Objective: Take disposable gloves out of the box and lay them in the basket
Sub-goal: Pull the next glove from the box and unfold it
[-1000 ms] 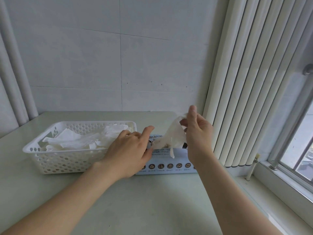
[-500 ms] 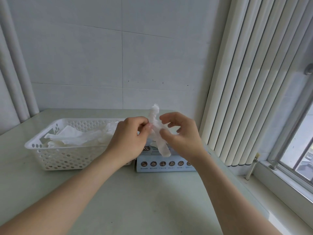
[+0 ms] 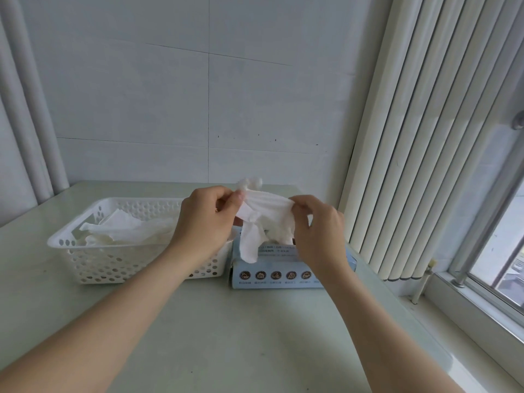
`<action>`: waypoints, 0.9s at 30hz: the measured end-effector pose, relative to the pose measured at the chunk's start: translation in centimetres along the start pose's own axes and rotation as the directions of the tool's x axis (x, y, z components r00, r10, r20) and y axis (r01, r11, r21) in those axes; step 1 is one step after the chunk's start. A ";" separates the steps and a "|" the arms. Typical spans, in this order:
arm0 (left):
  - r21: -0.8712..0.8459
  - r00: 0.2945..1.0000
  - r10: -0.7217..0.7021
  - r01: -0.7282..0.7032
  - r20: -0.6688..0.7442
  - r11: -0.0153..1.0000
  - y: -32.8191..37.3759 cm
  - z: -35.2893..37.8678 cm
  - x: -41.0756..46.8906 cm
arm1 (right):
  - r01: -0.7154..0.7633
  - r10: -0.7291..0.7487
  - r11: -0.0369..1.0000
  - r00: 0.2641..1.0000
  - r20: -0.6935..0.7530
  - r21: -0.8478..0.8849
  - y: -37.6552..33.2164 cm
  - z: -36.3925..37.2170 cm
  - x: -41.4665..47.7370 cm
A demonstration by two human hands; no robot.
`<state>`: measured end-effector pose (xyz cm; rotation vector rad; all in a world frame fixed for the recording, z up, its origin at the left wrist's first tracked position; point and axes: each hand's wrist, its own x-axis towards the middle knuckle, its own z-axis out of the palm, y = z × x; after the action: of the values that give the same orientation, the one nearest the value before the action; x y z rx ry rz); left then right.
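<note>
A white disposable glove is stretched in the air between both hands, its fingers hanging down over the box. My left hand pinches its left end and my right hand pinches its right end. Below them lies the light blue glove box with a row of round icons on its front. To the left stands the white perforated basket, with several white gloves lying inside it.
Everything rests on a pale green table against a white tiled wall. Vertical white blinds hang close on the right of the box, with a window sill beyond the table's right edge.
The right hand lifted the glove off the box, the left hand left the box top and took the other end, and both hands have now pulled the glove out sideways.
</note>
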<state>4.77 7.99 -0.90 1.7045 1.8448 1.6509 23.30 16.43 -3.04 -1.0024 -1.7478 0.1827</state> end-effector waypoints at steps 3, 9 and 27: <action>-0.035 1.000 -0.008 0.009 0.014 0.999 0.1 -0.1 0.0 | 0.020 -0.011 0.992 0.997 -0.078 0.123 -0.7 -0.2 -0.2; -0.086 0.996 -0.057 0.062 0.065 0.994 0.7 0.2 0.1 | -0.041 0.127 0.920 0.972 -0.197 0.389 -1.9 -1.3 0.1; -0.036 0.994 0.093 -0.090 0.065 0.995 1.0 -0.1 0.2 | -0.400 0.005 0.547 0.880 0.475 0.736 -2.1 -1.7 0.0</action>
<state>5.29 7.82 -0.03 1.8332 1.7250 1.6260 23.62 14.51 -1.16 -0.4492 -1.5932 1.3556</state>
